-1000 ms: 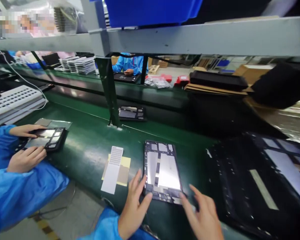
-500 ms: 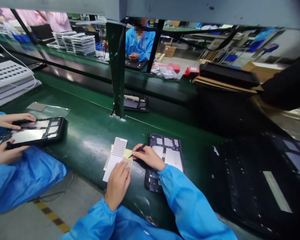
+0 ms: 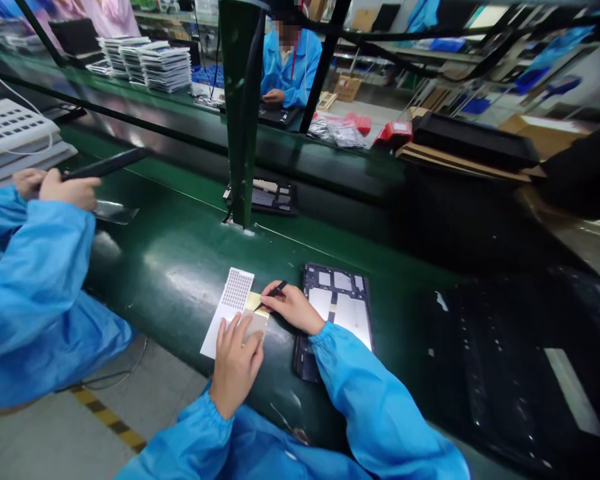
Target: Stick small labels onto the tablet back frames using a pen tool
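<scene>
The yellow sheet point(image 3: 253, 301) lies beside a white sheet point(image 3: 238, 289) on the tabletop point(image 3: 155, 280). The right hand point(image 3: 294, 307) pinches a black tool point(image 3: 279, 288) over it; the left hand point(image 3: 236, 363) rests flat across both. Light pressure could let them slip.

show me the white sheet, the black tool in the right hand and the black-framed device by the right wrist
White sheet point(image 3: 237, 291), head view: on its printed grid.
Black tool point(image 3: 279, 287), head view: on its upper end.
Black-framed device point(image 3: 353, 312), head view: on its silver area.
</scene>
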`<state>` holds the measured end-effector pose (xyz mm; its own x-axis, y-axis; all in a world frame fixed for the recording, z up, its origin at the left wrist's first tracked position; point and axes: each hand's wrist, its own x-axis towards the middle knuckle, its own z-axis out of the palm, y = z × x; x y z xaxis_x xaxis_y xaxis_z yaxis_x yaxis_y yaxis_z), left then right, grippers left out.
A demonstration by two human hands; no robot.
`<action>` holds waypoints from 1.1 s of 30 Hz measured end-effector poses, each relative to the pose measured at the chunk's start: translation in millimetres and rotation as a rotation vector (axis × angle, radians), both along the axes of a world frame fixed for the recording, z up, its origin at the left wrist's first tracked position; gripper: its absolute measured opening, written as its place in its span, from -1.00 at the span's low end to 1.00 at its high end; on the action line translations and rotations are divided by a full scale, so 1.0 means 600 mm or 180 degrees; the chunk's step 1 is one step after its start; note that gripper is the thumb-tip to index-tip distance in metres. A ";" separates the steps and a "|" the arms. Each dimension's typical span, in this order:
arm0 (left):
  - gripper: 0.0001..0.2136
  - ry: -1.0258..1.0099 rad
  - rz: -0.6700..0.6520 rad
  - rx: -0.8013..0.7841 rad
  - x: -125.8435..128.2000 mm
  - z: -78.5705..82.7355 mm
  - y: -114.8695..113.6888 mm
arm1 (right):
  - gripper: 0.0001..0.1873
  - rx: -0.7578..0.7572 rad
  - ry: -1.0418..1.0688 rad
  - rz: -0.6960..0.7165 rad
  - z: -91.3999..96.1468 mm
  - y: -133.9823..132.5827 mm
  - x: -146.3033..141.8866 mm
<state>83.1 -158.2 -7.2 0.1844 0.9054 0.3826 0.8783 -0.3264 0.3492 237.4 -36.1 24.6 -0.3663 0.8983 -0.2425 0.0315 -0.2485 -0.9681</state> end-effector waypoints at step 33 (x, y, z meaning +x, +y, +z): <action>-0.81 -0.0026 -0.0478 -0.0146 0.031 0.011 -0.030 | -0.75 0.1122 -0.1247 0.0047 0.014 -0.062 0.072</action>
